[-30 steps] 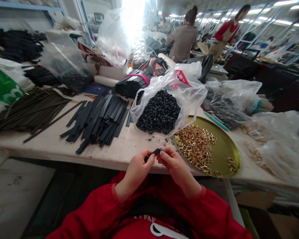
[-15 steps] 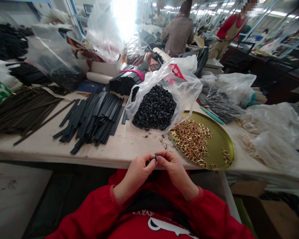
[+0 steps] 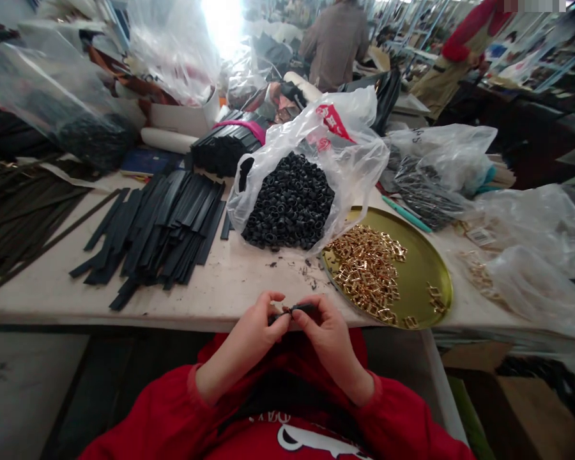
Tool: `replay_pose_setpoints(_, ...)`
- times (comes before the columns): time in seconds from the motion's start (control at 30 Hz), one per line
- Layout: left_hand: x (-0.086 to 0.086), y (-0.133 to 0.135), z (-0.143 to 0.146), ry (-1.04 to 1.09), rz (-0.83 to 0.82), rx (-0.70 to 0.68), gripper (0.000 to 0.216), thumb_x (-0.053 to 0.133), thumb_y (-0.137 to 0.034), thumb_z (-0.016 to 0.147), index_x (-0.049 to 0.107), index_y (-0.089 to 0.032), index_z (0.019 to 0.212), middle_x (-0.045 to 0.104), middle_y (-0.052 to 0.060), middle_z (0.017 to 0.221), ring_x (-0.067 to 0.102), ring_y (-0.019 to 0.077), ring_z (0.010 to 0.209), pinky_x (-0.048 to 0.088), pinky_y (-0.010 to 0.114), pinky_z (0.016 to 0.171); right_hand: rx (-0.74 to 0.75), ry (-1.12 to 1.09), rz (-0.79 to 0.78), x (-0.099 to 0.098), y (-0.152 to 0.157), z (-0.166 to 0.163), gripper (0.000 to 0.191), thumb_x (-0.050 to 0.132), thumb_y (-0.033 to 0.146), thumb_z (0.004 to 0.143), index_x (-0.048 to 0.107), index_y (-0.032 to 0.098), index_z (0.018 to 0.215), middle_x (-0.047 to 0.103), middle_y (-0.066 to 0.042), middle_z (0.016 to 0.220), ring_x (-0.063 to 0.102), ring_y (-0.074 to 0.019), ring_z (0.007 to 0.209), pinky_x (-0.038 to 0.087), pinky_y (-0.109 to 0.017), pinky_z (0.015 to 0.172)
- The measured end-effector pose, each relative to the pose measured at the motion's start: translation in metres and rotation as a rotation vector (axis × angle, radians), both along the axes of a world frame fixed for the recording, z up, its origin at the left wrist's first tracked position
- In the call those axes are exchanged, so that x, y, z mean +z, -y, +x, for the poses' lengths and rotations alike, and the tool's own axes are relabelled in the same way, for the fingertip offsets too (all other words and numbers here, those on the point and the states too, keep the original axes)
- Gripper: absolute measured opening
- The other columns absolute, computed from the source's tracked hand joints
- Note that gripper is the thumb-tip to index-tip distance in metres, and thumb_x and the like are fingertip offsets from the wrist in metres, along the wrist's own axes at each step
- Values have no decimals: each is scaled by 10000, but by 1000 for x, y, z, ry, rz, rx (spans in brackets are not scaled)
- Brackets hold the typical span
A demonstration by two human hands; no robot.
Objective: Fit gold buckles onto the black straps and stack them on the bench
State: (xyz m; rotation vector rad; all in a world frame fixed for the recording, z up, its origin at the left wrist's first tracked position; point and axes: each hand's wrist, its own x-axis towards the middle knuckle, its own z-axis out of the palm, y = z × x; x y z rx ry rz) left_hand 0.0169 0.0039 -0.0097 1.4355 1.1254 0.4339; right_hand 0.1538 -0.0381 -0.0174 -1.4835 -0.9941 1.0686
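Note:
My left hand (image 3: 261,327) and my right hand (image 3: 326,332) meet at the front edge of the table. Pinched between their fingertips is a short black strap (image 3: 303,307); its middle, where the fingers come together, is too small to make out. Left of them lies a loose pile of flat black straps (image 3: 165,227). Straight ahead, a white plastic bag (image 3: 359,160) stands open, full of small black loops (image 3: 287,204). Gold metal buckles (image 3: 367,271) are heaped on the left part of a round gold tray (image 3: 424,259) to my right.
Brown strips (image 3: 23,217) lie at the far left. A bundle of black straps (image 3: 220,150) with a pink band sits behind the bag. A teal pen-like tool (image 3: 406,214) lies beside the tray, near plastic bags (image 3: 531,233). Two people are farther back.
More of the black strap shows between my hands, and my left index finger has lifted off it. The view has tipped down and shifted slightly; the piles look the same.

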Motion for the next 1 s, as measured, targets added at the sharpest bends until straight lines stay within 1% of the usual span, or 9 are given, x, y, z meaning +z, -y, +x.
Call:
replay_pose_setpoints(0.1, -7, -4, 1, -19, -6, 61, 227, 533, -322, 760, 457, -176, 917, 559, -53, 634, 536, 115, 535, 403, 225, 512, -53, 272, 136, -4, -1, 0, 95, 646, 274, 725, 579, 207, 717, 555, 1, 714, 501, -153, 680, 401, -272, 621)
replay_pose_setpoints(0.2, -12, -6, 1, -25, 42, 116, 150, 545, -302, 748, 477, -177, 795, 549, -50, 647, 526, 109, 582, 403, 218, 549, 36, 280, 190, -5, 0, 3, 101, 606, 306, 773, 598, 205, 776, 568, -12, 749, 514, -160, 712, 411, -281, 647)
replay_pose_setpoints(0.3, -12, -7, -2, -29, 67, 121, 139, 551, -302, 751, 509, -171, 779, 562, -39, 683, 527, 114, 630, 404, 218, 581, 159, 141, 182, -3, 2, 8, 269, 437, 385, 876, 629, 197, 873, 586, -46, 847, 531, -174, 798, 419, -304, 701)
replay_pose_setpoints(0.37, -9, -6, -5, -10, 39, 64, 155, 542, -320, 766, 540, -167, 791, 581, -31, 693, 529, 117, 639, 404, 220, 587, 193, -9, 66, -2, 3, 11, 334, 388, 409, 895, 631, 192, 823, 578, -31, 770, 529, -159, 742, 416, -289, 674)
replay_pose_setpoints(0.47, -3, -1, -9, 65, -47, -38, 206, 525, -354, 787, 576, -161, 841, 616, -19, 716, 535, 116, 632, 411, 219, 585, 222, -275, -158, -3, 4, 15, 199, 575, 403, 801, 592, 205, 819, 556, 24, 683, 501, -120, 646, 401, -249, 629)
replay_pose_setpoints(0.53, 0, 2, -10, 101, -67, -63, 216, 522, -349, 792, 575, -163, 888, 640, -10, 755, 557, 120, 652, 423, 220, 598, 277, -422, -245, -4, 6, 17, 264, 651, 389, 743, 575, 212, 922, 586, 22, 776, 508, -111, 677, 400, -237, 639)
replay_pose_setpoints(0.77, 8, 13, -14, -118, 103, -62, 202, 606, -333, 721, 595, -166, 833, 664, 7, 789, 587, 158, 711, 426, 237, 622, 410, -626, -310, 2, 19, 16, 296, 730, 364, 661, 510, 177, 727, 502, 52, 631, 427, -78, 569, 345, -204, 563)
replay_pose_setpoints(0.9, 15, 21, -16, -51, 74, -41, 189, 606, -340, 727, 605, -166, 800, 661, 1, 772, 583, 153, 710, 426, 236, 628, 351, -567, -201, 4, 23, 12, 328, 699, 398, 678, 451, 183, 661, 476, 43, 644, 429, -91, 591, 360, -220, 584)
replay_pose_setpoints(1.0, 14, 28, -18, 133, -98, -4, 194, 603, -316, 738, 588, -159, 851, 652, -1, 767, 578, 132, 677, 436, 227, 607, 217, -337, -129, 3, 24, 10, 332, 641, 416, 724, 401, 200, 649, 461, 52, 592, 427, -96, 557, 364, -228, 563)
